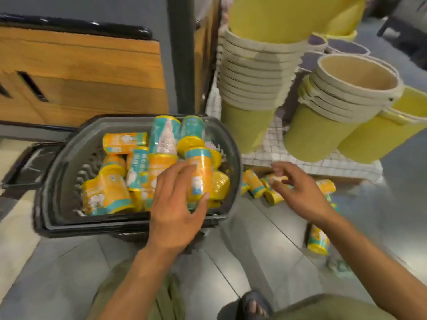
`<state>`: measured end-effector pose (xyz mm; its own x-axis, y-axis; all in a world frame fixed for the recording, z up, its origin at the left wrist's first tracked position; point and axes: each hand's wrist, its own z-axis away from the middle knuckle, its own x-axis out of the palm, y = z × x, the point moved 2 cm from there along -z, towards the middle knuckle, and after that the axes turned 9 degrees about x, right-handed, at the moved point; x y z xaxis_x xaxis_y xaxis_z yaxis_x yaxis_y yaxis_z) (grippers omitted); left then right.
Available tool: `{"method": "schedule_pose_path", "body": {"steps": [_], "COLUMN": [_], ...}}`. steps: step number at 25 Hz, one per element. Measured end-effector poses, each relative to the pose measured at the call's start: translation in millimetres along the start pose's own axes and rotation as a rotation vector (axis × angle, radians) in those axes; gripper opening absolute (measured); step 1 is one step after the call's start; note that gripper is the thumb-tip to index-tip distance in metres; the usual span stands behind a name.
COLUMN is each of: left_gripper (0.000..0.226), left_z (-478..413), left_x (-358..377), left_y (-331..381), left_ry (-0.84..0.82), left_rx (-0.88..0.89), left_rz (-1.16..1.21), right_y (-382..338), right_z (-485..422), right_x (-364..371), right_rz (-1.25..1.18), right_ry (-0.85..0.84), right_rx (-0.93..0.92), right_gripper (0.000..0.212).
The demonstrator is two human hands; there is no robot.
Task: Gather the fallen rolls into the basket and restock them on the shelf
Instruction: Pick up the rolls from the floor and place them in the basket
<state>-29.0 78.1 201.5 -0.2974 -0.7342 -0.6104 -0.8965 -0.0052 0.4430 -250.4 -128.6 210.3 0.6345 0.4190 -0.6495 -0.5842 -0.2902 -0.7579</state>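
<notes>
A dark grey plastic basket (57, 172) stands on the floor, holding several yellow-and-teal rolls. My left hand (178, 204) reaches over its near rim and grips one upright roll (199, 174) between fingers and thumb. My right hand (298, 192) hovers to the right of the basket with fingers loosely curled, holding nothing, just above a cluster of fallen rolls (254, 183) on the floor under the shelf edge. Another roll (318, 239) lies on the floor beside my right forearm.
Stacks of yellow and beige bins (254, 72) sit on a white grid shelf (312, 162) to the right. A wooden cabinet (80, 72) and a dark post (182, 54) stand behind the basket. My sandalled foot (254, 306) is at the bottom.
</notes>
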Motion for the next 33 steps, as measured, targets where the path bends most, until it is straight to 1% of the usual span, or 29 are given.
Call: {"method": "schedule_pose_path", "body": {"steps": [1,3,6,8,10,12,14,16,19,21,24,26,29,33], "left_gripper": [0.054,0.054,0.063,0.067,0.069,0.069,0.069,0.071,0.080,0.091,0.117,0.120,0.118,0.115], "left_z": [-3,-14,-13,1,18,29,39,41,32,17,-2,-3,17,70], "left_x": [16,55,120,175,231,289,345,394,455,485,516,519,502,452], "left_y": [17,52,85,85,71,53,22,-4,-41,-65,-91,-99,-89,-51], "left_ry": [-0.029,-0.140,-0.341,-0.446,-0.521,-0.579,-0.627,-0.671,-0.695,-0.705,-0.881,-0.862,-0.761,-0.800], "left_rx": [0.055,0.093,0.093,0.054,-0.059,-0.156,-0.218,-0.230,-0.239,-0.202,-0.142,-0.114,-0.045,0.005], "left_rz": [0.087,0.214,0.308,0.357,0.381,0.357,0.290,0.232,0.131,0.014,-0.204,-0.233,-0.197,0.009], "right_y": [21,66,145,200,250,293,330,360,397,411,427,429,426,404], "right_z": [8,25,51,60,58,51,34,21,3,-7,-13,-13,-8,0], "right_x": [-8,-22,-33,-33,-19,0,17,29,44,51,59,64,73,87], "right_rz": [0.058,0.105,0.097,0.091,0.073,0.075,0.076,0.065,0.129,0.141,-0.007,-0.031,-0.053,-0.125], "right_ry": [0.069,0.182,0.275,0.344,0.392,0.377,0.364,0.369,0.422,0.460,0.521,0.551,0.539,0.538], "right_rx": [0.006,0.043,0.215,0.363,0.460,0.516,0.574,0.654,0.698,0.715,0.858,0.846,0.799,0.869], "right_gripper": [0.039,0.046,0.048,0.048,0.049,0.053,0.057,0.062,0.067,0.071,0.082,0.084,0.075,0.069]}}
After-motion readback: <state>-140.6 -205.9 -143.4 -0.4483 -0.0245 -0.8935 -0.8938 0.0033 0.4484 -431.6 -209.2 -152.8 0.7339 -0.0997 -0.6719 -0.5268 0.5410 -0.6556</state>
